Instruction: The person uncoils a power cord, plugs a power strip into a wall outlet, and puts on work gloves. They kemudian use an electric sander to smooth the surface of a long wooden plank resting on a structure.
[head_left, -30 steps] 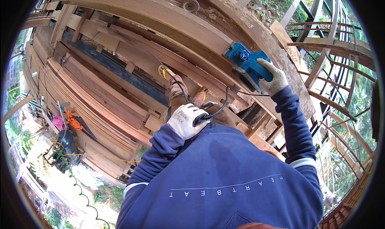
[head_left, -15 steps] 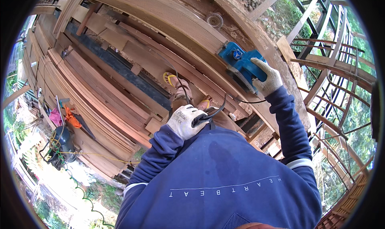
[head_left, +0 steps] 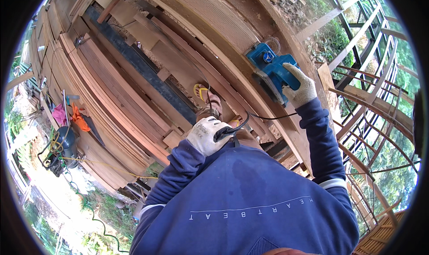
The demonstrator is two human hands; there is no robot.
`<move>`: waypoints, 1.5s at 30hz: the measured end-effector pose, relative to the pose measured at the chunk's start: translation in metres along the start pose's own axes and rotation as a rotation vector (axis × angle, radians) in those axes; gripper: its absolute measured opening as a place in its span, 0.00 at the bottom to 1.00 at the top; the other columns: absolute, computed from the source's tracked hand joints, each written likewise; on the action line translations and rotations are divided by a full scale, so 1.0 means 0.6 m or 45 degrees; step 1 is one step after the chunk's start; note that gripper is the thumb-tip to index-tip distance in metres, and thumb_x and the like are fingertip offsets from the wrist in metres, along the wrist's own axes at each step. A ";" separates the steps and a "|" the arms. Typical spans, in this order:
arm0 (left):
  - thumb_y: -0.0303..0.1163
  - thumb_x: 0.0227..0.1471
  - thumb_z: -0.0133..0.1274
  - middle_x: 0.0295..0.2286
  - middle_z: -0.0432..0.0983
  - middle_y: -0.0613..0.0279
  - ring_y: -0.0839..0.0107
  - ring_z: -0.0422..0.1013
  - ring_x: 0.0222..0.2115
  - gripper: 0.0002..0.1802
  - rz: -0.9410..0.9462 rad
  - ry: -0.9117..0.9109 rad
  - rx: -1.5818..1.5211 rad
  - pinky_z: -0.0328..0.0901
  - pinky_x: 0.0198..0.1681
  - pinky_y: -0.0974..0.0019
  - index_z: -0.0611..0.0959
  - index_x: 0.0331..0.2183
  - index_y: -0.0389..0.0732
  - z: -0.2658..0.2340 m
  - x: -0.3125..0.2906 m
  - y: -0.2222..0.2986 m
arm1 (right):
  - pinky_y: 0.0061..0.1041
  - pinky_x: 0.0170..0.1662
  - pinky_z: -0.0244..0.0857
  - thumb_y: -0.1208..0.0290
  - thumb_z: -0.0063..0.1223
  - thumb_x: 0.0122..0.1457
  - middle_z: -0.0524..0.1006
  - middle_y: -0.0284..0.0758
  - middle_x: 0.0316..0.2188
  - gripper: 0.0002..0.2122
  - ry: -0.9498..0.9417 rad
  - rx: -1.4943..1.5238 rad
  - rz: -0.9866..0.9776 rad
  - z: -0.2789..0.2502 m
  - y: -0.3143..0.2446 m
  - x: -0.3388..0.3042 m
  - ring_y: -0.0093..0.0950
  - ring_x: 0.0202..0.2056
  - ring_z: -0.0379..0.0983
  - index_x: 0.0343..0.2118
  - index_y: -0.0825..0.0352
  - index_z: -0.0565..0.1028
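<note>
My gloved right hand (head_left: 303, 87) is closed round the rear handle of a blue electric hand planer (head_left: 273, 66). The planer rests on a long, wide wooden board (head_left: 203, 20) in front of me, to the right. Close to my waist, my gloved left hand (head_left: 205, 136) grips a black power cord (head_left: 231, 130). Some of the cord loops out of that hand and runs toward the planer. Another stretch passes down by my sandalled foot (head_left: 202, 93).
Stacked long planks (head_left: 107, 85) fill the left side, beside a dark beam (head_left: 134, 54). A dark tank-like machine (head_left: 67, 139) stands near an orange cloth (head_left: 80, 119) and a pink cloth (head_left: 59, 115). A clear round container (head_left: 272, 44) sits just beyond the planer. Metal framing (head_left: 357, 31) rises at right.
The planer has moved forward along the board, close to the clear round container. My body and view have shifted with it. Both hands keep their grips.
</note>
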State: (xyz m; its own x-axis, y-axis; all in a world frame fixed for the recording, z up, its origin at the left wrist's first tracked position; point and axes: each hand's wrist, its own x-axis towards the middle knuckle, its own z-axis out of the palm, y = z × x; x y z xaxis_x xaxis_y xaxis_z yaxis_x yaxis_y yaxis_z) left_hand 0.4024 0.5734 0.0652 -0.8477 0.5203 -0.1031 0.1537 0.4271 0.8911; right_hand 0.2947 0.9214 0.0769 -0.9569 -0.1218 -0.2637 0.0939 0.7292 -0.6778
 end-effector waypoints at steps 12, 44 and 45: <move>0.30 0.49 0.66 0.30 0.83 0.57 0.53 0.77 0.31 0.08 -0.067 0.097 -0.082 0.71 0.39 0.55 0.87 0.35 0.42 -0.110 0.009 -0.055 | 0.30 0.54 0.73 0.77 0.61 0.47 0.82 0.47 0.47 0.30 -0.001 -0.032 -0.030 0.030 -0.086 0.108 0.38 0.48 0.82 0.58 0.64 0.76; 0.21 0.43 0.65 0.31 0.82 0.56 0.55 0.77 0.34 0.15 -0.175 0.396 -0.105 0.72 0.40 0.58 0.87 0.38 0.40 -0.453 0.009 -0.070 | 0.33 0.53 0.74 0.72 0.62 0.47 0.82 0.49 0.45 0.27 0.065 -0.102 -0.153 0.130 -0.324 0.413 0.43 0.46 0.82 0.55 0.65 0.78; 0.22 0.43 0.65 0.31 0.82 0.56 0.56 0.77 0.34 0.15 -0.139 0.392 -0.109 0.71 0.39 0.58 0.87 0.38 0.39 -0.467 0.020 -0.078 | 0.33 0.54 0.74 0.72 0.62 0.47 0.82 0.49 0.45 0.27 0.061 -0.120 -0.143 0.131 -0.332 0.423 0.43 0.46 0.82 0.55 0.65 0.78</move>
State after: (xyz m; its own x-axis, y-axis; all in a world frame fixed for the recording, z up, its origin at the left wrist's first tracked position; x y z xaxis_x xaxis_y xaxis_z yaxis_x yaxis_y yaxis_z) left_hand 0.2428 0.3527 0.1461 -0.9723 0.2217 -0.0736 0.0213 0.3977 0.9173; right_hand 0.0546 0.6922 0.0913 -0.9722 -0.1752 -0.1552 -0.0383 0.7731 -0.6331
